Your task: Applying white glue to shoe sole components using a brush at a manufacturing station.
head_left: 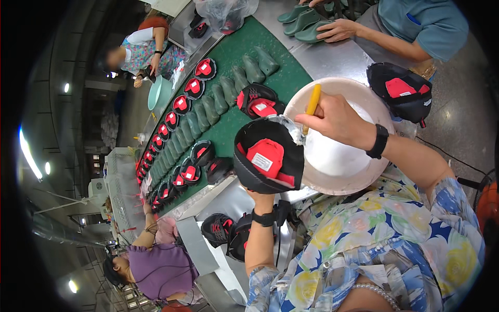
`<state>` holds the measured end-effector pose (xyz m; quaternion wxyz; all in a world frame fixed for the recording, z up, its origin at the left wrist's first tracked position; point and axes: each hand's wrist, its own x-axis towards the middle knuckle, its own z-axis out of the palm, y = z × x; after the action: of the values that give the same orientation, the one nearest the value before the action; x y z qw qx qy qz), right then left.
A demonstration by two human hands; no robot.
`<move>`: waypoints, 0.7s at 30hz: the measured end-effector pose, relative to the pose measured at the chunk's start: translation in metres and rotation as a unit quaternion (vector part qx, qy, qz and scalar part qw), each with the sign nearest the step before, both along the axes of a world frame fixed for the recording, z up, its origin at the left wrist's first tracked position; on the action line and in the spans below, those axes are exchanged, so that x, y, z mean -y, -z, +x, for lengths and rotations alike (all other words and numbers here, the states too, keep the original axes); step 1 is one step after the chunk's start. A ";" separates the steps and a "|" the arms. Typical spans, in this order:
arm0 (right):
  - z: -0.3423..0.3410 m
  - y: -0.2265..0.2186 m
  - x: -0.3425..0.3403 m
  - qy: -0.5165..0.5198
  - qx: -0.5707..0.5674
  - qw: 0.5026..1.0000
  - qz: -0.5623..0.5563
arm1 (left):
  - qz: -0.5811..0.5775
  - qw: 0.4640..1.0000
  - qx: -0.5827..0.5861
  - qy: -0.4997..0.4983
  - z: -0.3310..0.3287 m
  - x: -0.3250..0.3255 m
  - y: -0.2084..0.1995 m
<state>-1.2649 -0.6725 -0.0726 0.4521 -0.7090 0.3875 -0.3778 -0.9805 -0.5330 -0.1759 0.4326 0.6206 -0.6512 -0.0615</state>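
Brushwork, coating by the look of it | your left hand (pixel 258 198) gripped the upper (pixel 266 153) from below, beside the bucket (pixel 371 106) | your right hand (pixel 338 122) pinched the brush (pixel 313 100), right at its white-smeared rim (pixel 286 122) | next likely called for steady strokes

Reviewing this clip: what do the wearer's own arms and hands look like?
Both the left hand and right hand are ungloved. Each wrist wears a black band, left and right; a dark boxy piece sits beside the left one. The short sleeves are patterned in blue and white, with some yellow.
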 end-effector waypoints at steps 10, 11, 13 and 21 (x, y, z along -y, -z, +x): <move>0.002 0.012 -0.035 -0.025 0.142 0.963 0.229 | -0.235 0.971 0.022 -0.026 -0.049 0.034 -0.050; 0.001 0.013 -0.036 -0.033 0.162 0.957 0.240 | -0.211 0.977 0.026 -0.031 -0.047 0.035 -0.054; -0.004 0.011 -0.032 -0.031 0.142 0.971 0.189 | -0.186 0.981 0.032 -0.040 -0.041 0.033 -0.062; -0.020 0.001 -0.006 -0.122 0.147 0.976 -0.102 | 0.292 0.543 -0.740 0.267 -0.019 0.008 -0.027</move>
<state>-1.2851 -0.6666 -0.0740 0.4725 -0.7299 0.1866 -0.4573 -0.9991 -0.5412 -0.1494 0.5199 0.2439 -0.1815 -0.7983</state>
